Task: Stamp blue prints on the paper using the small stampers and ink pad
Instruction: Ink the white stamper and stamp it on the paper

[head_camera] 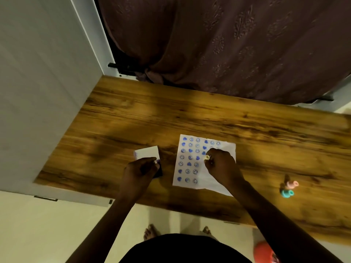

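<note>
A sheet of white paper (206,164) lies flat on the wooden desk (266,133), a little right of the middle and close to the near edge. Its left half carries columns of blue prints (190,157), hearts mixed with round smiley faces, and a few more run along the far edge toward the right; the near right part of the sheet is blank.

The right hand (221,165) rests over the paper's right half, fingers closed together around a small pale stamper (207,157) whose end pokes out on the hand's left side, just beside the printed columns. Whether its face touches the sheet cannot be told.

The left hand (139,172) sits left of the paper, curled over the ink pad (159,170), a small dark case with its white lid (147,152) opened away toward the far side. The fingers press on the case; how firmly they grip it is hidden by the hand itself.

2 more small stampers lie on their sides toward the right end of the desk, well apart from the paper: a pink stamper (292,184) and, just nearer the front edge, a teal stamper (286,193), the 2 almost touching
</note>
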Available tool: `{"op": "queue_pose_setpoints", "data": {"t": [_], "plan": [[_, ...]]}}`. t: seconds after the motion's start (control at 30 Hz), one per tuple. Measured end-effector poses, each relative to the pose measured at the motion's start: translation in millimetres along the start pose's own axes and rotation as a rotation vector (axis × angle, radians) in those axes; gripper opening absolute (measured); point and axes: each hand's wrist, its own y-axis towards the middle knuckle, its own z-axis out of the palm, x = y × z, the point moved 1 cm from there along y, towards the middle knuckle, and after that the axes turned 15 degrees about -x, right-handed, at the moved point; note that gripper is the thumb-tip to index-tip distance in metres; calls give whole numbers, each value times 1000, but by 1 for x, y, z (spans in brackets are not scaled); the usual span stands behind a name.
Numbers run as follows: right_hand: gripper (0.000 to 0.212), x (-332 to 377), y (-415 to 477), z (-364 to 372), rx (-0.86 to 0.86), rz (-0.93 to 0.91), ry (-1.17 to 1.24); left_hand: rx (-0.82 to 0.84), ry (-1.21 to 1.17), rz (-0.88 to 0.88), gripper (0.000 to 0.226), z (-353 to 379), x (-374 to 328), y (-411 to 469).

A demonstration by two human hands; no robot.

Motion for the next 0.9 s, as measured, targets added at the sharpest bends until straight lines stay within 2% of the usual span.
{"op": "queue_pose_setpoints", "data": {"t": [0.57,0.9], "plan": [[27,-6,1,17,42,23,21,15,-10,-82,26,10,3,1],[37,-1,2,20,62,48,-12,26,-64,-86,30,24,-1,0]]}}
